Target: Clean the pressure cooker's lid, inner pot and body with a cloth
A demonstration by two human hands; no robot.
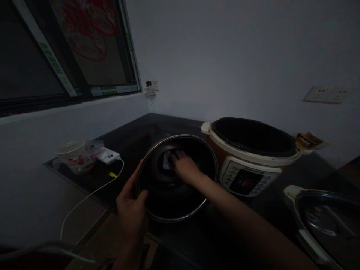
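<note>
A dark round inner pot (173, 200) is tilted so that its mouth faces me. My left hand (131, 208) grips its left rim, with the thumb over the edge and the fingers around the outer side. Deep inside the pot, my right hand (184, 167) presses a pale, crumpled cloth or tissue (166, 160) against the inner surface. Its fingertips are partly lost in shadow. Just right of the pot stands a pressure cooker (271, 175) with its top uncovered.
The cooker's lid (327, 217) lies at the lower right. A lidded tub (70, 147), a plastic bag (81, 163) and a white power bank (107, 155) with a trailing cable (97, 190) are at the left of the dark table (135, 129). Walls and a window border the table.
</note>
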